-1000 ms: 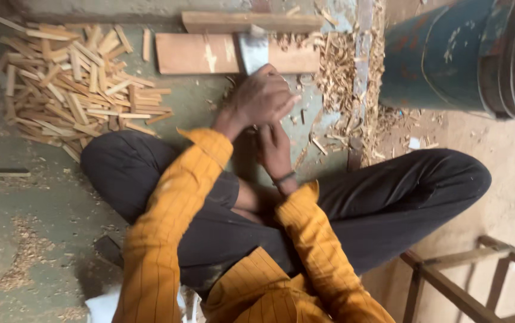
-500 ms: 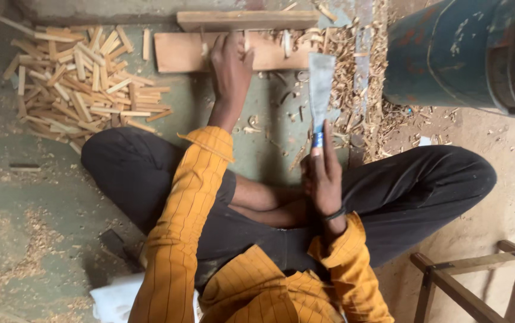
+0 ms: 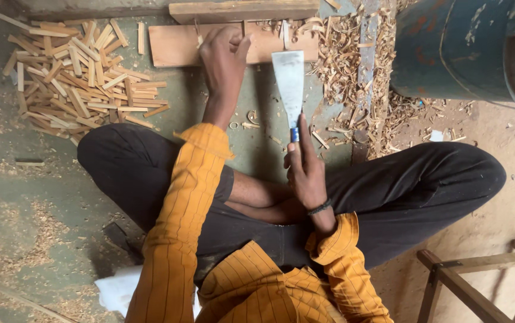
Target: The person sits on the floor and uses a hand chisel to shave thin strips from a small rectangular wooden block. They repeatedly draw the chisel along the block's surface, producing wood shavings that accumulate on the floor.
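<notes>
Of the hands, the left hand (image 3: 224, 57) pinches a thin stick (image 3: 198, 33) on the board (image 3: 174, 48); the right hand (image 3: 305, 170) grips a scraper (image 3: 288, 81).

Left arm: reaching far forward, elbow nearly straight, orange sleeve covering the upper arm and forearm bare. Left hand (image 3: 224, 57): lying palm down, fingers curling at their tips. Right arm: bending at the elbow, forearm angling inward over the lap. Right hand (image 3: 305, 170): gripping closed, knuckles upward, dark band circling the wrist.

head cam | looks straight down | near, over lap and floor (image 3: 42, 197)
</notes>
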Tool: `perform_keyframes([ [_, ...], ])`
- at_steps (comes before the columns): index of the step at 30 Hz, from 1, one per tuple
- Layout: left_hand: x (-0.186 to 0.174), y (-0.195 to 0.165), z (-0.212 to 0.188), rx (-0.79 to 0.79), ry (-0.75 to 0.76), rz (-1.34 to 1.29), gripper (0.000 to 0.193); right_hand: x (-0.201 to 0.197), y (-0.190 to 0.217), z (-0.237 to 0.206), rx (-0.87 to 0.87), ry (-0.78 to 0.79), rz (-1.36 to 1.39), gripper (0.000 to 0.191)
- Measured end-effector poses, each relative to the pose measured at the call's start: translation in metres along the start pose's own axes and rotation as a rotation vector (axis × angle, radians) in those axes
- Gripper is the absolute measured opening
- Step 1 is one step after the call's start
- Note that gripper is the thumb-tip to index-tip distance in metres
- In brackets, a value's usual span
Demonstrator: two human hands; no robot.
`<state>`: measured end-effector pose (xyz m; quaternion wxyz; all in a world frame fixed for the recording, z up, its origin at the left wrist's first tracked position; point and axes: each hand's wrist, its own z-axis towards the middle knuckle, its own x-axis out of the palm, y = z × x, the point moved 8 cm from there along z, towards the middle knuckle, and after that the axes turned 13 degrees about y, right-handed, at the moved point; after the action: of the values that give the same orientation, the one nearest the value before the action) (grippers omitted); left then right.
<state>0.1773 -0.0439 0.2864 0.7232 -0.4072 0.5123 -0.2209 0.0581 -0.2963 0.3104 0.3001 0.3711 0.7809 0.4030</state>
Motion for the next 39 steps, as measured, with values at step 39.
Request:
perform_keyframes([
  [39,0.05,-0.075,-0.102,0.648,0.661,-0.227,0.045,0.042,-0.026,0.021,0.045,0.021,-0.171,0.036],
])
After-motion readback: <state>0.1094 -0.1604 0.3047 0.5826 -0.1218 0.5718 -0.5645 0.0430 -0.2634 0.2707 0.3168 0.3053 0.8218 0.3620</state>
